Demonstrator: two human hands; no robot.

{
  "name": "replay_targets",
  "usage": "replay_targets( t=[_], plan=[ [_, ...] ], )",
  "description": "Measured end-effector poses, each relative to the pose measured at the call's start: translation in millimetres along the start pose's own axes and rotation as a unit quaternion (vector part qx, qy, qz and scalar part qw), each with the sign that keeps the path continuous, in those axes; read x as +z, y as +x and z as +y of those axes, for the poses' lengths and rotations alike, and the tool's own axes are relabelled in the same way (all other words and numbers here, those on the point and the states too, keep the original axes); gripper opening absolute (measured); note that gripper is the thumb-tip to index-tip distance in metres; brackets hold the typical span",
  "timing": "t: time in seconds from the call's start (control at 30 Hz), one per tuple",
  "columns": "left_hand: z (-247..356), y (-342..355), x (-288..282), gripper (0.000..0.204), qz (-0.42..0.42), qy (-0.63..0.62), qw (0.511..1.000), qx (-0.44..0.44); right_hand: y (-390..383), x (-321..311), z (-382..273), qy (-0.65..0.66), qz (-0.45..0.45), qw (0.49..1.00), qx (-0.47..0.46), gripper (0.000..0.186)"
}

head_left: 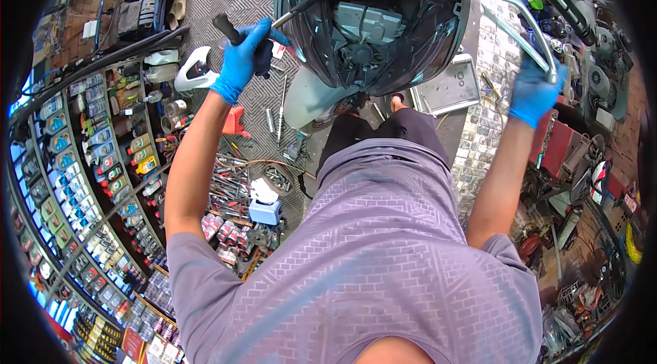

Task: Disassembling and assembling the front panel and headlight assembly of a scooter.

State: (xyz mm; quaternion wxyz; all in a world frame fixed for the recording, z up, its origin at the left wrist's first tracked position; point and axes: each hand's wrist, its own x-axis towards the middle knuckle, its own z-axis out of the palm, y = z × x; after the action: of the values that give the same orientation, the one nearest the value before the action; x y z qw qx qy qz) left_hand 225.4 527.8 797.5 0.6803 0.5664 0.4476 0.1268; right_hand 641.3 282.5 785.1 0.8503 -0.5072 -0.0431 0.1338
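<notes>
In front of me stands a scooter with its front headlight housing [369, 29] exposed. My left hand [243, 63], in a blue glove, is closed round the left end of the handlebar [301, 8]. A black grip-like end [227, 27] sticks out past its fingers. On the other side my right hand [537, 90], also gloved in blue and smeared by motion, is at the tip of a silver lever [523, 5]. Its fingers look curled round the lever's end, partly hidden. The black right handlebar grip [558, 1] lies beyond the lever, apart from this hand.
Shelves of bottles and packaged parts [89, 152] line the left. Loose hand tools [229, 186] and a blue tissue box [265, 210] lie by my left side. A metal tray [448, 87] sits right of the scooter's front. A red toolbox [558, 141] and piled parts stand at right.
</notes>
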Motion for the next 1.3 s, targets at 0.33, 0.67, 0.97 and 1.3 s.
replay_targets(
  t=[0.33,0.67,0.97,1.3],
  plan=[
    [-9.0,1.8,-0.1,0.054,-0.038,0.002,0.999,0.019,15.8,55.8,-71.6,-0.197,-0.072,0.974,-0.088,0.035],
    [12.6,-35.4,5.9,0.059,-0.058,-0.038,0.996,0.062,52.1,57.1,-69.6,-0.280,-0.032,0.954,-0.098,0.035],
    [-53.4,-173.7,48.0,0.071,-0.048,-0.237,0.966,0.089,123.6,36.9,-61.6,-0.325,-0.106,0.939,-0.040,0.039],
    [-134.7,-228.9,147.7,0.070,0.072,-0.449,0.889,0.046,131.1,44.6,-49.1,-0.370,-0.147,0.917,-0.019,0.048]
  ],
)
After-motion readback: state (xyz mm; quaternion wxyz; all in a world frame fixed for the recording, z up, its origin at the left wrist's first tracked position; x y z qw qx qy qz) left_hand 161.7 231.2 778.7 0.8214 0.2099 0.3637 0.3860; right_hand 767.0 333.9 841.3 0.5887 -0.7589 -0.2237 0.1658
